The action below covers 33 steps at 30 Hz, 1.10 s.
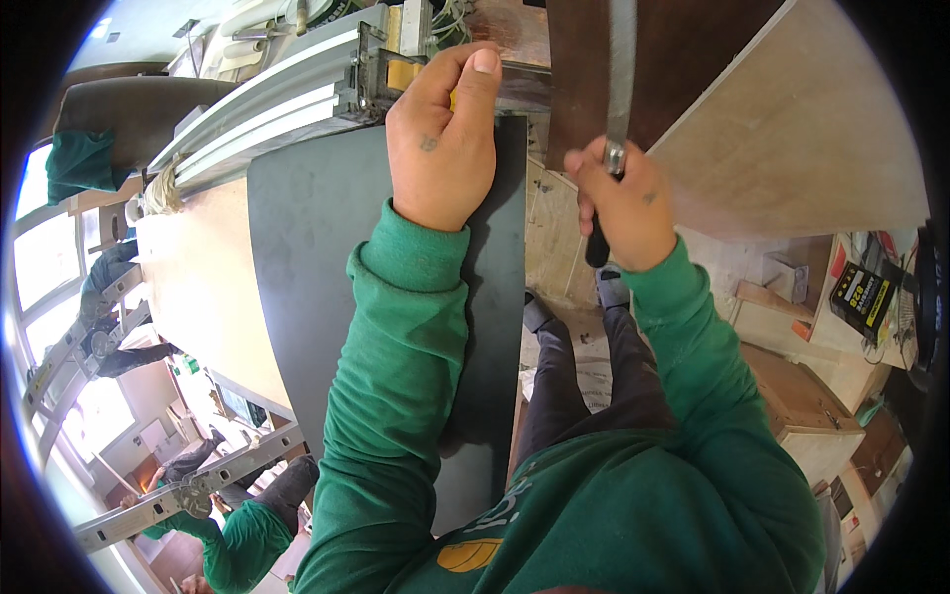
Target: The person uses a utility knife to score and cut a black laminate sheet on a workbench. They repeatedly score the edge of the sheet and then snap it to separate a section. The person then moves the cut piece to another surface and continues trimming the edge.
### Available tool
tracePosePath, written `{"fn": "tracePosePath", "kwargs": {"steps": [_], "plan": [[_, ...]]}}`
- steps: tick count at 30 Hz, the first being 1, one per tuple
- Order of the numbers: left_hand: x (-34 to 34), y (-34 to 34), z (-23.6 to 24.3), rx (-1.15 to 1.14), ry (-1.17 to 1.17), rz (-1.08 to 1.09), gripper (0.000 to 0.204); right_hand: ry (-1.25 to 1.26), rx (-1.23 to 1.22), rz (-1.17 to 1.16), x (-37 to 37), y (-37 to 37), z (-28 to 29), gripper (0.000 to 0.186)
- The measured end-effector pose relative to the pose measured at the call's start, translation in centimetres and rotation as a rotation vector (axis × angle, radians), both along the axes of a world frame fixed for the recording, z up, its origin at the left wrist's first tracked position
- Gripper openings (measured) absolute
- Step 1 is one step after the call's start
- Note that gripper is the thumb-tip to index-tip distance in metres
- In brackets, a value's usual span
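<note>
**Two hands at the far end of a dark sheet, right hand gripping a tool**

Left hand (440, 139) lies palm-down at the far end of a dark grey sheet (317, 257), fingers curled over the sheet's edge & onto a yellow-and-metal block (396, 74) there. Not closed round anything as far as can be seen; it presses flat. Green sleeve runs back along the sheet twd the person.

Right hand (623, 208) is a closed fist on a black tool handle (597, 247); handle end pokes out below the fist. A long, flat metal blade (621, 69) rises from the fist, against a dark brown panel (673, 49). The kind of tool cannot be told.

The sheet lies on a pale wooden worktop (198, 287), its right edge beyond the worktop's right side, over the floor. Grey aluminium rails (267, 94) lie along the far-left corner, touching the block.

Right of the hands: a pale plywood board (821, 129), tilted. Lower right: wooden boxes (792, 396) & a black-yellow device (863, 297).

Lower left, another person in green (242, 540) by an aluminium ladder (188, 485), well apart.
</note>
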<state>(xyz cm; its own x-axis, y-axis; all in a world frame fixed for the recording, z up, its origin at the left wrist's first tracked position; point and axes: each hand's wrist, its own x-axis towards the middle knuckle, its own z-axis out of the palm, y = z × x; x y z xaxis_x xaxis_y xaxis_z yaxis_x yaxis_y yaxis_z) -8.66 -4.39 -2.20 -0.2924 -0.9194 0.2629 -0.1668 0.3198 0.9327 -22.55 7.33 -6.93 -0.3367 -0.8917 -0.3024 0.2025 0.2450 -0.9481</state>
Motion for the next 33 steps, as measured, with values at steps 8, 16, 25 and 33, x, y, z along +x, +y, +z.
{"fn": "tracePosePath", "kwargs": {"steps": [8, 16, 25, 33], "plan": [[0.4, 0.3, 0.8, -0.126, -0.004, -0.134, 0.064, -0.302, -0.161, 0.108, 4.1, 4.6, -3.1, 0.033], [0.5, 1.0, 1.6, -0.128, -0.049, -0.207, 0.038, -0.291, -0.21, 0.212, 5.2, 2.3, -4.3, 0.047], [-0.1, 0.5, 0.5, -0.268, -0.337, -0.085, 0.019, -0.366, -0.056, 0.181, 5.9, 1.4, -7.1, 0.064], [-0.6, 0.7, 0.8, -0.341, -0.118, -0.048, 0.016, -0.363, -0.171, 0.144, 6.8, 1.4, -4.4, 0.063]]}}
